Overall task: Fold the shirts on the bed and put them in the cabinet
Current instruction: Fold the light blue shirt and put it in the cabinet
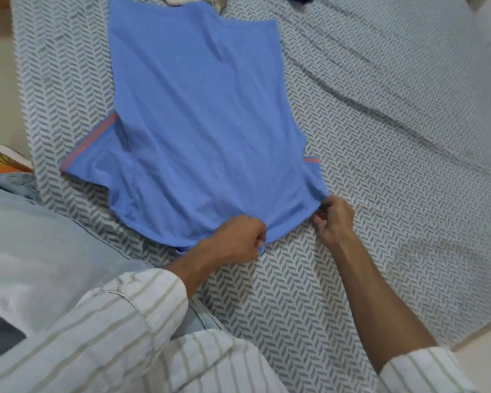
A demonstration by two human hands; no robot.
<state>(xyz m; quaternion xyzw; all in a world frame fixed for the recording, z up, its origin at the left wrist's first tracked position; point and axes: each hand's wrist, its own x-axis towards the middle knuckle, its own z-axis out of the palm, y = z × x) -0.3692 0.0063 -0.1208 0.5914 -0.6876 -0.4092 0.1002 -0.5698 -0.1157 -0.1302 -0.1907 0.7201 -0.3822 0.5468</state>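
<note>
The single head-worn camera looks steeply down, close over the patterned bed point(380, 194), which fills the frame.

Blue shirt point(201, 123) flat on bed, sleeves tucked under

I am seeing one blue shirt point(204, 123) lying on one bed sheet point(380, 165), and I am counting two orange stripes on each of its two showing sleeves. I am seeing two hands, the left hand point(238, 239) and the right hand point(335, 219). Other clothes at the top edge are too cut off for counting.
</note>
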